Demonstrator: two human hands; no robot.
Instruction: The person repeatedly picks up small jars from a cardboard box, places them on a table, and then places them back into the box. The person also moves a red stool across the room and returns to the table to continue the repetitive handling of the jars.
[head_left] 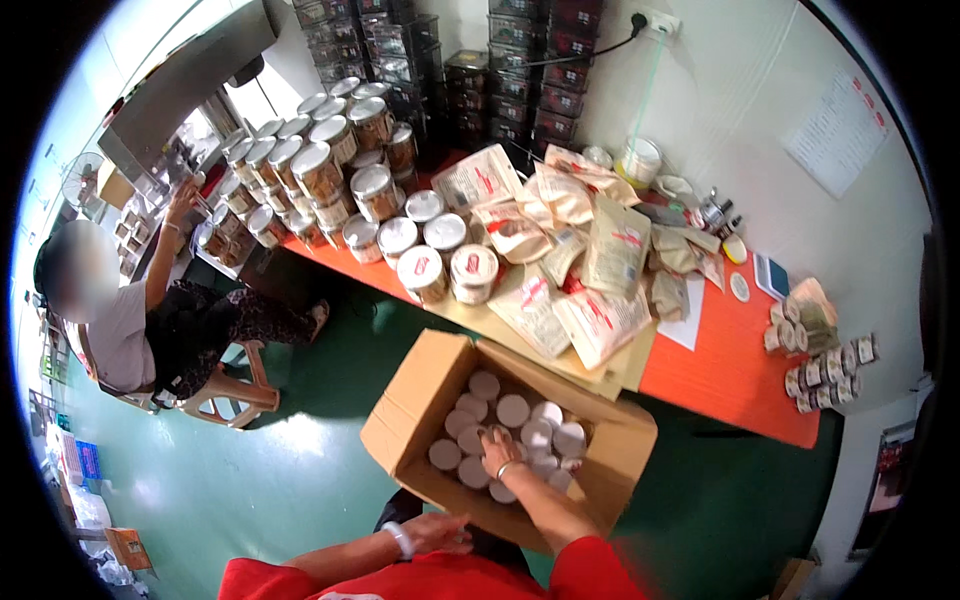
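Smooth, white, round-topped containers (pixel 513 411) are being held in a brown, rectangular cardboard box (pixel 412 402); their tops are being touched by the right hand (pixel 500 455), whose grip cannot be determined. The left hand (pixel 437 533) is being held unclenched outside.

I have my right hand (pixel 502 455) in the box (pixel 410 400), among the round lids (pixel 513 410) that lie in it, and my left hand (pixel 437 533) before the box, on my side. Behind the box stands the table (pixel 740 390), with pouches (pixel 615 250) on it straight behind the box and cans (pixel 372 190) behind and to the box's left; stacked containers (pixel 515 70) rise farther behind. A person (pixel 120 330) sits on a stool (pixel 230 395) well to the box's left, and small tins (pixel 830 370) are well to its right.
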